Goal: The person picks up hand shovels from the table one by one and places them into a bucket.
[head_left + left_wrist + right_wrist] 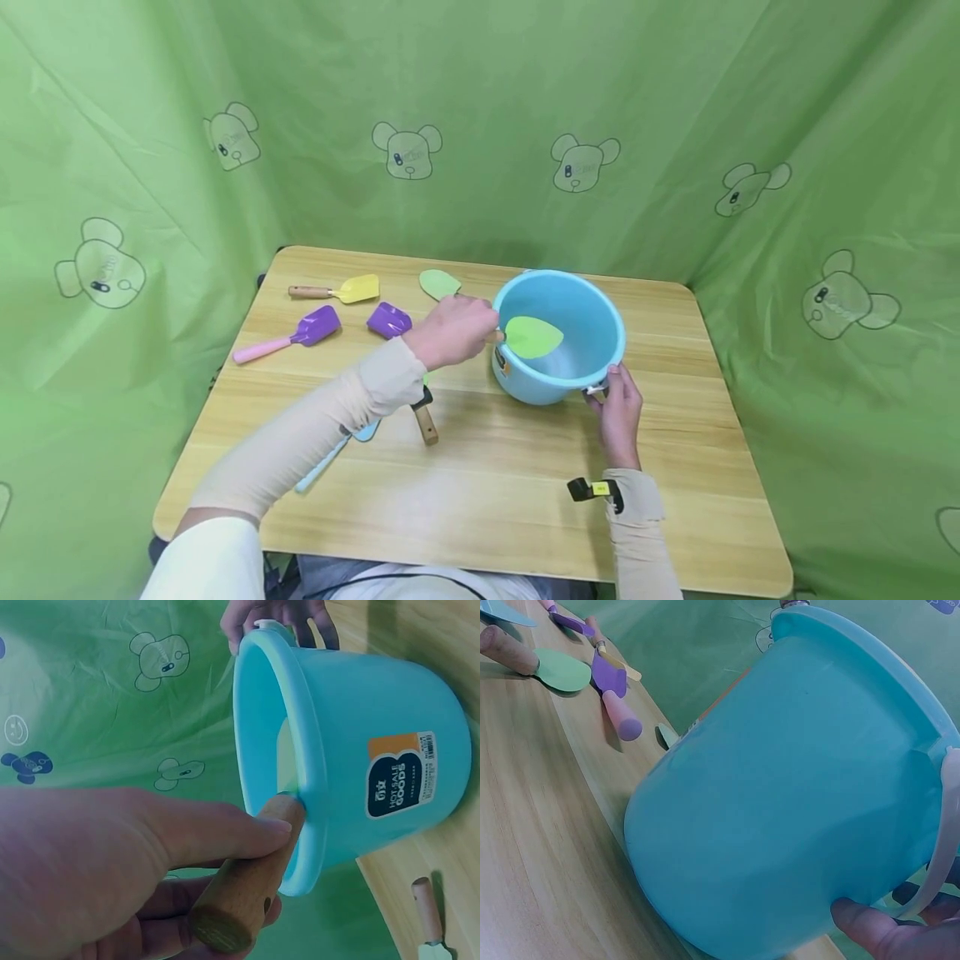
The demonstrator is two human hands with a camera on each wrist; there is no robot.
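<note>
From my seat at the far end of the feed, I see the left hand (455,327) grasping the green trowel (534,337) by its wooden handle (255,881), thumb laid along the top and fingers curled beneath. The green blade reaches over the rim into the mouth of the blue bucket (525,387); from my angles I cannot tell whether it touches the inner wall.

The right hand (621,414) grips the bucket at its near right side. In the right wrist view I see its thumb pressed to the outer wall and its other fingers behind the white bail (943,840) (partly cut off by the picture's edge, so I can't make out every finger). The bucket stands on the wooden table (487,508), right of centre, with a printed label (401,776) on the side facing the left hand.

Left of the bucket I count more tools: a yellow shovel (358,288), a purple shovel (317,325) with a pink handle, a second purple scoop (389,319), and a pale green blade (439,283) near the back edge. A light blue tool (322,467) and another wooden grip (426,425) lie closer to me, partly hidden by the left sleeve (315,442).
</note>
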